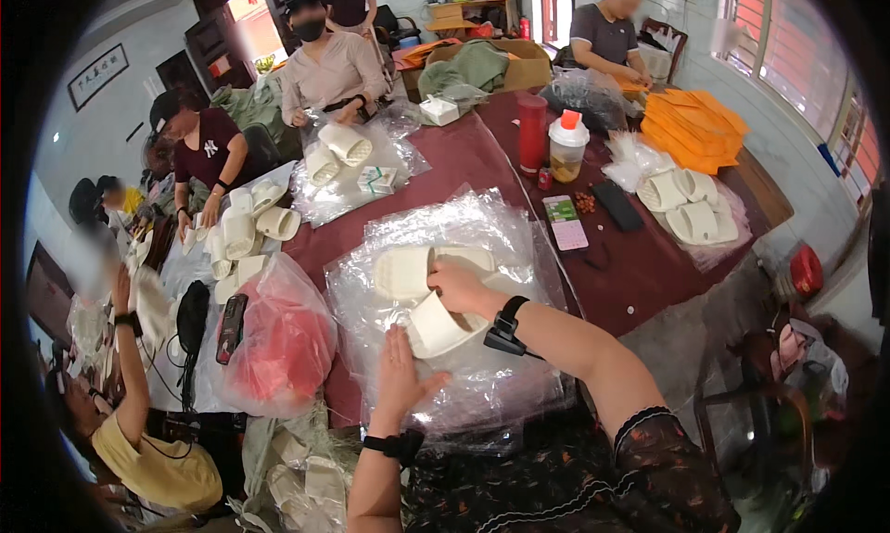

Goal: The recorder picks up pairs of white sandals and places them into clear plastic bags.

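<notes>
Reaching between two cream slippers (400, 273), right fingers (441, 280) curl, cannot tell whether pinching; left fingers (396, 349) extended, thumb spread, nearer slipper (434, 329) just to their right, clear plastic bags (528, 371) beneath.

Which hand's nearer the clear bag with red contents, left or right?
Left. The left hand is just right of the clear bag, fingers extended; the right hand is farther right and further forward, at the cream slippers.

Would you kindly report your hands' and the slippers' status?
Right hand at cream slippers. Left hand open beside them. Clear plastic bags underneath; nothing visibly blocking.
</notes>
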{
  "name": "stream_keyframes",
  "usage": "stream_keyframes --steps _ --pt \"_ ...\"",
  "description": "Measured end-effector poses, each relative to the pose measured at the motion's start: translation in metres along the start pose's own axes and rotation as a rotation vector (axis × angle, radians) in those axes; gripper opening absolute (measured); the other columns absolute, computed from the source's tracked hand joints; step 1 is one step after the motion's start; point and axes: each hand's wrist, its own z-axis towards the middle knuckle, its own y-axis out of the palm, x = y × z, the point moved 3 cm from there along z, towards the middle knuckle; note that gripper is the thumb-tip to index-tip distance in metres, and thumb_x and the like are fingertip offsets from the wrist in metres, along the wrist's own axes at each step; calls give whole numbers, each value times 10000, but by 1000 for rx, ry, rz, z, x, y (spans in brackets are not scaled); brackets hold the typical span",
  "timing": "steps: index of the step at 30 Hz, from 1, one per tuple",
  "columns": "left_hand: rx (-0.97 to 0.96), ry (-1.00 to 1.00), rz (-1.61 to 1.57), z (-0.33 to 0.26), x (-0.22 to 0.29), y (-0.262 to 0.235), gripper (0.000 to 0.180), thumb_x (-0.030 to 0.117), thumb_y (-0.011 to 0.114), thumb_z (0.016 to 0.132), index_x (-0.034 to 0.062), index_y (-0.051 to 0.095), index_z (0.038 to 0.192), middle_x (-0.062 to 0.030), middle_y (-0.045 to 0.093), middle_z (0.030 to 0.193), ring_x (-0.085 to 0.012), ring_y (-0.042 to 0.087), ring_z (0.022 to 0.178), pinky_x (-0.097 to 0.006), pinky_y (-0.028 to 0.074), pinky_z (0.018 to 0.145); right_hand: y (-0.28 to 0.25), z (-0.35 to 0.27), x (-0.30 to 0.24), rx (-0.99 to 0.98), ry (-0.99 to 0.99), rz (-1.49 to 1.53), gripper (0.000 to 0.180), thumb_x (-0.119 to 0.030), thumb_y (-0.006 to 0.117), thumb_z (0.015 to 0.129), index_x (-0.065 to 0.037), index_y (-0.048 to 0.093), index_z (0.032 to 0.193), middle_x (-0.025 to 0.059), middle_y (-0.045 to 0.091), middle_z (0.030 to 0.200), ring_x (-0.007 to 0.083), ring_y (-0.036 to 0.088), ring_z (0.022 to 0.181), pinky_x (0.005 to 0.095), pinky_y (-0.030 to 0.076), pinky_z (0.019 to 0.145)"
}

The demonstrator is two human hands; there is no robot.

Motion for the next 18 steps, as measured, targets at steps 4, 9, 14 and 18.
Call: stream_keyframes --steps 4,9,14,18 --pt "42 -63 -185 -2 5 -3 1281 518 853 638 -163 142 1457 -367 283 1483 -478 297 1386 -495 257 1147 -10 -7 1 201 34 140 224 -105 634 793 -71 678 1010 122 618 1031 353 606 998 453 501 795" --pt "90 -106 -243 -8 0 -2 1265 517 850 643 -149 153 1462 -365 264 1493 -480 305 1378 -491 257 1148 -61 -41 -14 432 163 327 219 -78 637 808 -14 609 1015 195 602 1042 420 597 990 487 497 806" --pt "75 -68 19 -3 5 2 1010 570 722 779 -32 306 1474 -324 228 1534 -478 229 1422 -502 257 1155 -33 -79 -10 246 207 184 492 -162 752 793 3 568 1218 228 408 1355 378 581 1105 423 509 837" --pt "78 -143 -91 -3 -8 17 1060 579 715 764 -113 297 1451 -327 203 1545 -466 193 1443 -520 220 1164 -20 -94 -20 -43 158 -46 401 -321 732 822 -9 645 1057 210 547 1216 366 618 989 455 525 788"
